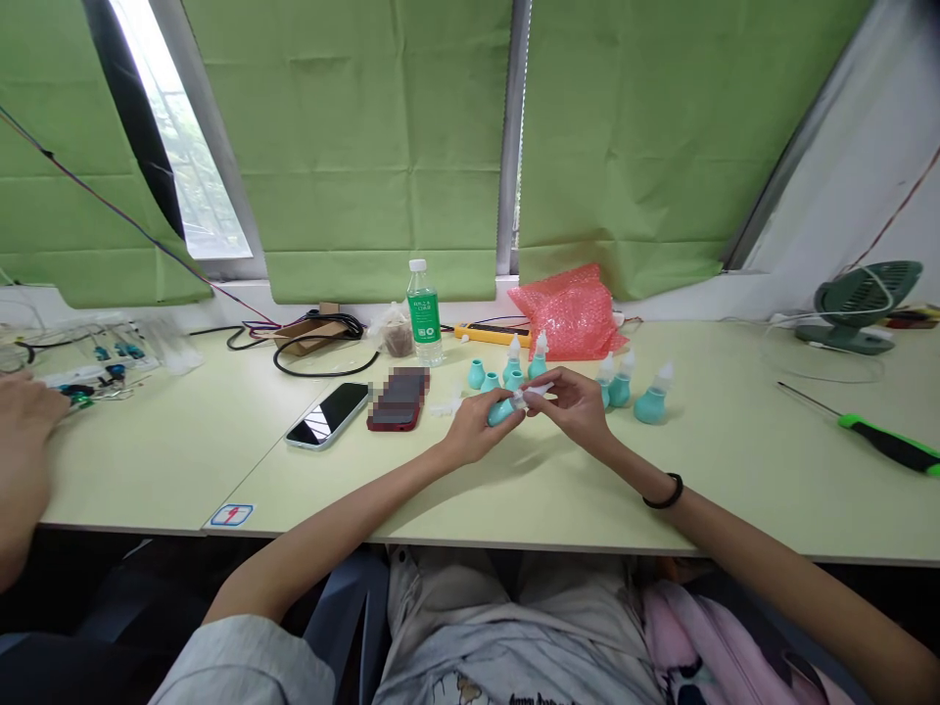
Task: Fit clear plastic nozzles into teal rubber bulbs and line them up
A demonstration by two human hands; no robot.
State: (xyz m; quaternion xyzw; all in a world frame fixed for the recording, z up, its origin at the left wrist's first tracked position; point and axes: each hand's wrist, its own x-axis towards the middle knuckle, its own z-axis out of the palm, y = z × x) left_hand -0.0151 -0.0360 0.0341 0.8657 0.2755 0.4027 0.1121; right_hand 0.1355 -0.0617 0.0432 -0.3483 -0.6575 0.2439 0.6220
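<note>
My left hand (470, 429) is closed around a teal squeeze bulb (502, 411), which lies tilted with its neck to the right. At that neck, my right hand (577, 406) pinches a translucent white nozzle (540, 389); whether it is seated or only touching is too small to tell. Behind my hands stand bare teal bulbs (477, 374) and several with pointed clear tips (541, 354). To the right of my right hand, another tipped bulb (650, 403) stands upright. Small clear pieces (446, 406) lie left of my left hand.
Two phones, one black-screened (328, 415) and one red-edged (398, 399), lie left. Behind are a water bottle (424, 318), red bubble wrap (569, 318) and cables (323, 372). A screwdriver (888, 446) and small fan (856, 304) are right. Another person's hand (25, 421) works far left.
</note>
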